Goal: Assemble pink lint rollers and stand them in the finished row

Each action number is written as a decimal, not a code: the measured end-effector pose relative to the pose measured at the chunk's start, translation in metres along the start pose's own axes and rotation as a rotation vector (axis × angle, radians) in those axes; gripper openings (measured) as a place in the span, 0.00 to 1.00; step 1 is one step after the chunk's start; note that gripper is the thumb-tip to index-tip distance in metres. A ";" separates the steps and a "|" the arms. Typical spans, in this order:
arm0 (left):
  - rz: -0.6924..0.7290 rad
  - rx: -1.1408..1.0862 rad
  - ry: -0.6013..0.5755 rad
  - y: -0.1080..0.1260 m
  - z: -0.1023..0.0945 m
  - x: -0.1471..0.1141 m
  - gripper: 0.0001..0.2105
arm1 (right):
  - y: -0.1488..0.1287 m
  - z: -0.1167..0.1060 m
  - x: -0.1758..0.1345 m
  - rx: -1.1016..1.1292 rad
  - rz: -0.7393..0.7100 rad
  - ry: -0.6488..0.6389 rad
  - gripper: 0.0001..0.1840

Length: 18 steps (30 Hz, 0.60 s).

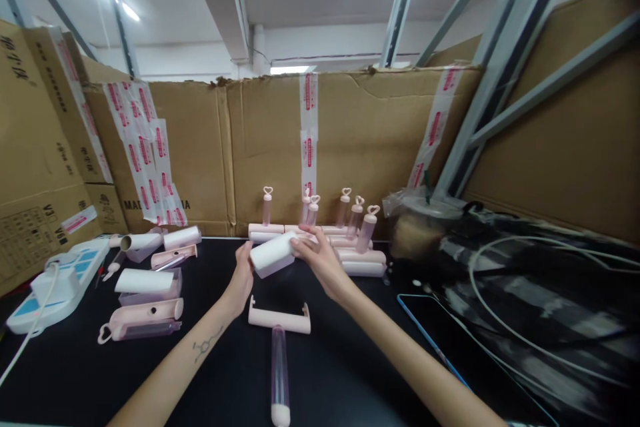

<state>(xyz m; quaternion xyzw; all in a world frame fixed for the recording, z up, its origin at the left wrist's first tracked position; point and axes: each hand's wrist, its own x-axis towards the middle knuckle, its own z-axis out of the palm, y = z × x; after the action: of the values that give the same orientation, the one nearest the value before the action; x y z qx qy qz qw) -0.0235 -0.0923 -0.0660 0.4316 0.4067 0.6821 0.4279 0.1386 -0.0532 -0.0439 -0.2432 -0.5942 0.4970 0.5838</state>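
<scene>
A white lint roller refill (pixel 273 252) is held up at a slant between my two hands. My left hand (pixel 243 273) has its fingers pressed against the refill's left end. At its right end, my right hand (pixel 320 259) grips with thumb and fingers. Part of the underside looks like a pale cover, though I cannot tell for sure. Below, on the black table (pixel 340 373), lies a pink lint roller frame (pixel 279 320) with two upturned end arms and nothing mounted on it. Its clear purple handle (pixel 280 367) points toward me.
Several lint rollers (pixel 363 261) with heart-shaped loops stand at the back. More rollers and parts (pixel 147 310) lie at left, by a white power strip (pixel 75 287). At right are a phone (pixel 450 327), a lidded drink cup (pixel 417 233) and dark fabric (pixel 530 307). Cardboard (pixel 265 147) walls the back.
</scene>
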 end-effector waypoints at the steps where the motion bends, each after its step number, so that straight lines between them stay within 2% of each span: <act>1: 0.026 0.077 0.007 0.000 -0.003 0.003 0.28 | 0.000 -0.006 -0.001 0.038 0.033 0.005 0.23; 4: 0.082 0.317 0.016 0.002 -0.015 0.005 0.33 | 0.000 -0.020 -0.010 0.123 0.122 0.010 0.19; 6: 0.089 0.452 -0.023 0.005 -0.025 -0.001 0.31 | -0.001 -0.026 -0.018 0.151 0.163 0.002 0.16; 8: 0.063 0.661 -0.172 0.007 -0.035 -0.011 0.29 | -0.001 -0.029 -0.024 0.168 0.192 -0.013 0.15; 10: 0.020 1.017 -0.461 0.008 -0.044 -0.021 0.31 | -0.001 -0.031 -0.028 0.173 0.218 -0.033 0.15; 12: 0.018 1.163 -0.658 0.007 -0.052 -0.026 0.32 | -0.002 -0.031 -0.030 0.149 0.235 -0.049 0.16; 15: 0.011 0.998 -0.739 0.005 -0.057 -0.025 0.26 | -0.003 -0.028 -0.033 0.039 0.228 -0.056 0.18; 18: -0.057 0.756 -0.703 0.001 -0.057 -0.021 0.22 | -0.005 -0.023 -0.038 -0.087 0.182 -0.065 0.21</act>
<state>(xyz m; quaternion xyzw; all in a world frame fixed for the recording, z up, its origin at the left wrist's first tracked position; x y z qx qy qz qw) -0.0715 -0.1225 -0.0866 0.7479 0.4681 0.2893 0.3711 0.1696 -0.0809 -0.0607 -0.3049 -0.6091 0.5294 0.5057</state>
